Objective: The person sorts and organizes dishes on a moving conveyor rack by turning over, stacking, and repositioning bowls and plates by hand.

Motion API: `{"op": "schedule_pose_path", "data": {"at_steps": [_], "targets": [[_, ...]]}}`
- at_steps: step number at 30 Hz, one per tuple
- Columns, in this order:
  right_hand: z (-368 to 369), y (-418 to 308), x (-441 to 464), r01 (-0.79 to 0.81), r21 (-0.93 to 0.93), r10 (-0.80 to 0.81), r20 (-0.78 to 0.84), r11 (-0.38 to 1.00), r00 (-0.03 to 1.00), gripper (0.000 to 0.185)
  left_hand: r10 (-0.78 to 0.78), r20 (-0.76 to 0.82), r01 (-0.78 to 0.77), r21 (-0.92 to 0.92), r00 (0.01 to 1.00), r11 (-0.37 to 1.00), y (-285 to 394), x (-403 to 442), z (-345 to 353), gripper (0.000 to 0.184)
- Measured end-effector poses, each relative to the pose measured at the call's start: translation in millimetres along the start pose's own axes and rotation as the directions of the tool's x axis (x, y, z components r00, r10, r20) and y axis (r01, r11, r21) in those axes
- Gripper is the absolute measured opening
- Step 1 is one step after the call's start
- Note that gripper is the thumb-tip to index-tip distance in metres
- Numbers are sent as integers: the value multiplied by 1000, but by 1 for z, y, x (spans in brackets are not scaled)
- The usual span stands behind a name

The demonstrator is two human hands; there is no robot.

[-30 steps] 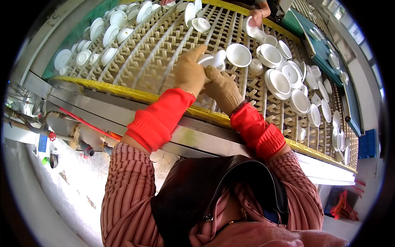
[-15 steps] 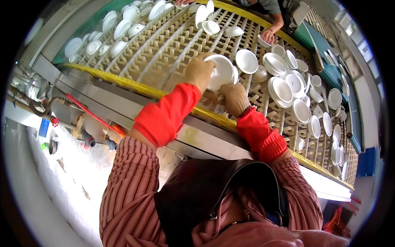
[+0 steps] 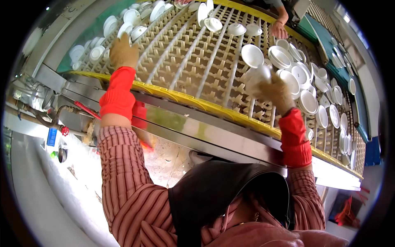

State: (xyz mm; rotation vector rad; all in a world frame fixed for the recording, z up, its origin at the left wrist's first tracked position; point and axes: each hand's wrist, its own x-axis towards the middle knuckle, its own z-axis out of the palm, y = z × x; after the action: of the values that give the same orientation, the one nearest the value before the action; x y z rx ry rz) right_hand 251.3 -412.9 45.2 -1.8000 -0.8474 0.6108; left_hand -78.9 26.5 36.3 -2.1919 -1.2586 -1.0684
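Note:
My left hand (image 3: 123, 52), in a tan glove, reaches among the white dishes at the upper left. Its fingers are bent beside a white dish (image 3: 125, 29); whatever they hold is hidden. On the right, my gloved right hand (image 3: 273, 92) is blurred by motion and closed on a white bowl (image 3: 256, 78), also blurred, above the pegged conveyor (image 3: 193, 78). Just beyond that bowl, another white bowl (image 3: 252, 56) rests on the pegs. Stacked white dishes (image 3: 288, 82) lie close to my right hand.
Another person's hand (image 3: 279, 29) is over the far edge at upper right, and part of a second hand (image 3: 182, 2) shows at the top. Yellow edging (image 3: 185, 98) borders the near side. A teal belt (image 3: 335, 61) with dishes runs at the right.
My hands have parted: the left moved far left to the dishes there, and the right moved right with a bowl. The other person's hand no longer touches a dish.

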Motion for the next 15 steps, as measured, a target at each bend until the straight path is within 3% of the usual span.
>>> {"op": "schedule_pose_path", "data": {"at_steps": [1, 2, 3, 4, 6, 7, 8, 9, 10, 12, 14, 15], "targets": [[-11, -5, 8, -38, -132, 33, -40, 990, 999, 51, 141, 123, -148, 52, 982, 988, -16, -15, 5, 47], [-20, -13, 9, 118, -271, -149, -97, 955, 984, 53, 272, 240, -299, 82, 932, 951, -29, -35, 16, 48], [-30, -21, 10, 236, -426, -325, -150, 873, 934, 55, 269, 352, -301, 38, 897, 953, -26, -36, 21, 46], [-38, -42, 12, 254, -412, -344, -158, 875, 926, 56, 262, 458, -292, -6, 849, 956, -18, -34, 16, 44], [-26, -82, 4, 375, -679, -650, -200, 631, 733, 57, 34, 702, 65, -114, 711, 991, -2, -22, 9, 37], [-4, -110, -1, 203, -780, -481, -139, 591, 866, 59, 44, 661, 78, -154, 749, 985, -13, -26, 28, 36], [-3, -93, 7, 206, -881, -446, -6, 425, 895, 62, 64, 658, 84, -191, 751, 978, -31, -30, 50, 36], [-2, -75, 16, 239, -940, -403, 127, 243, 907, 64, 98, 652, 80, -237, 752, 968, -47, -30, 73, 37], [-12, -45, 26, 412, -908, -494, 322, 82, 807, 62, 125, 644, 72, -270, 755, 960, -40, -27, 68, 38], [-2, -58, 16, 189, -977, -280, 155, 96, 947, 58, 178, 626, 57, -336, 759, 940, -27, -21, 55, 41], [-15, -54, 12, 175, -972, -349, 111, 157, 930, 54, 244, 582, -2, -384, 776, 923, -18, -21, 36, 46], [-22, -48, 12, 165, -966, -389, 75, 202, 918, 53, 178, 590, 84, -389, 788, 917, -2, -22, 17, 42]]}}
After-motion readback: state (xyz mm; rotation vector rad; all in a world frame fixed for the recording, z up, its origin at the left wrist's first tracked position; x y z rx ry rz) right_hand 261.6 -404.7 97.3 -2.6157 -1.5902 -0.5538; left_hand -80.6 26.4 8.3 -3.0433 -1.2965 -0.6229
